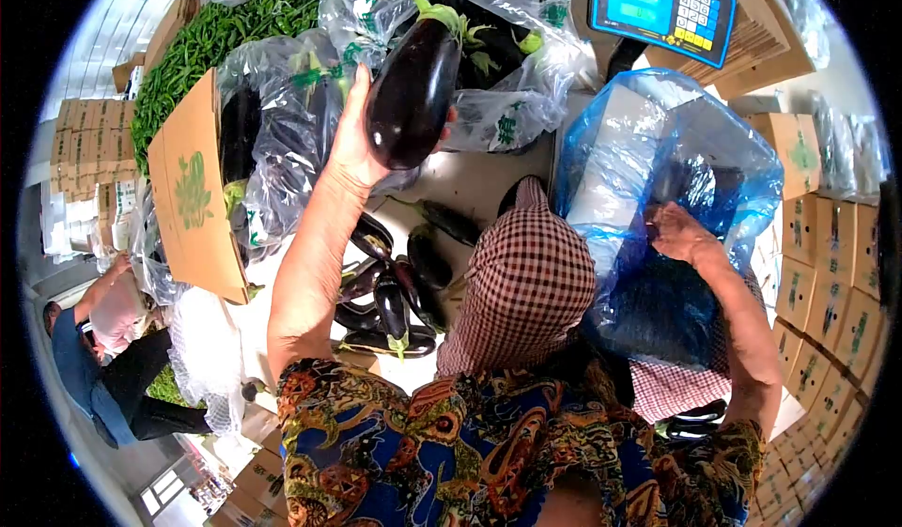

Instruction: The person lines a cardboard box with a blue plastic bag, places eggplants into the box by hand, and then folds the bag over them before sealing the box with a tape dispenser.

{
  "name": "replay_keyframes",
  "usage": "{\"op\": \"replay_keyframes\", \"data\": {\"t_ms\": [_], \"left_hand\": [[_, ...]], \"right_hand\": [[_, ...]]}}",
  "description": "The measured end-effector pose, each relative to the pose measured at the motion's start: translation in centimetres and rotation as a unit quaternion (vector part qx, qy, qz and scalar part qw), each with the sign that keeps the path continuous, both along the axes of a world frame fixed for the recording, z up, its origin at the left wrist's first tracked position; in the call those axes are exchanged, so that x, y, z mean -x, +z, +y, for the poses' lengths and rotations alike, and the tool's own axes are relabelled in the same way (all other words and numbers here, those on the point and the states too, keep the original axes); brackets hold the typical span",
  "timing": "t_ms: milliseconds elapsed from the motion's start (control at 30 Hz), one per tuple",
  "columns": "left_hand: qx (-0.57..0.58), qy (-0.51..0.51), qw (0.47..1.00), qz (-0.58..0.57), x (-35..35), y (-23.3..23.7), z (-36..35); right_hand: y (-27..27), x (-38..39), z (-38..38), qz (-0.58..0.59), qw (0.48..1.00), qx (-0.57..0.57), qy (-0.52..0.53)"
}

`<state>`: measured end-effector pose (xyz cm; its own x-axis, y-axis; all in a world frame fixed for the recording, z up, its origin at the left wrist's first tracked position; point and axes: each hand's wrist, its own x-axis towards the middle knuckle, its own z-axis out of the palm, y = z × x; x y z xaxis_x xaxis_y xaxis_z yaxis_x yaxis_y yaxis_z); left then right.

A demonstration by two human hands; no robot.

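My left hand [359,137] is wrapped round a large, glossy dark eggplant [413,90], its green stem pointing away from me. Behind it, more eggplants [493,53] lie in a clear plastic bag [362,20]. On the right, my right hand [681,233] is closed at a blue plastic bag [742,165]; its fingertips are partly hidden, and what they grip cannot be made out. Several smaller eggplants [390,306] lie in a heap on the white surface below my left forearm.
A scale display [662,10] stands at the top right. Green peppers [188,85] and an open carton flap [195,193] are on the left. Stacked cartons [832,283] line the right. Another person [80,358] is at the far left. My checkered knee [536,264] rises centrally.
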<state>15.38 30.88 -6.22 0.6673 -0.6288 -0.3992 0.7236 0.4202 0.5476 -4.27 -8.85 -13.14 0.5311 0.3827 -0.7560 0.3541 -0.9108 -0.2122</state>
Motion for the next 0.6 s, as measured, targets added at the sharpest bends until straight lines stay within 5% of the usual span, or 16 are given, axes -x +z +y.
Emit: {"op": "replay_keyframes", "data": {"t_ms": [33,100,133,300,400,500,567,600], "left_hand": [[-0.010,0.000,1.000,-0.008,0.3,0.1,-0.2],[-0.030,-0.002,0.999,-0.021,0.7,0.2,-0.8],[-0.020,0.005,0.999,-0.024,0.9,0.4,-1.5],[0.027,0.004,0.996,-0.083,1.1,1.4,-5.9],[0.032,-0.085,0.993,-0.074,1.8,2.7,-8.8],[0.011,-0.202,0.958,-0.201,3.8,4.6,-13.0],[-0.006,-0.263,0.887,-0.379,4.8,3.7,-15.7],[-0.055,-0.321,0.854,-0.406,4.9,4.6,-15.9]], "right_hand": [[0.5,0.4,-0.3,-0.059,0.996,-0.058,0.022],[1.4,1.3,-0.8,-0.073,0.977,-0.141,-0.144],[4.9,0.2,0.8,0.090,0.898,-0.185,-0.389],[8.5,-0.3,2.2,-0.015,0.780,-0.405,-0.477],[11.7,-2.2,3.4,-0.030,0.704,-0.506,-0.497],[12.0,-4.1,4.5,-0.086,0.577,-0.629,-0.514],[13.6,-4.5,5.1,-0.039,0.473,-0.636,-0.608],[13.3,-4.0,4.2,-0.025,0.473,-0.622,-0.623]]}}
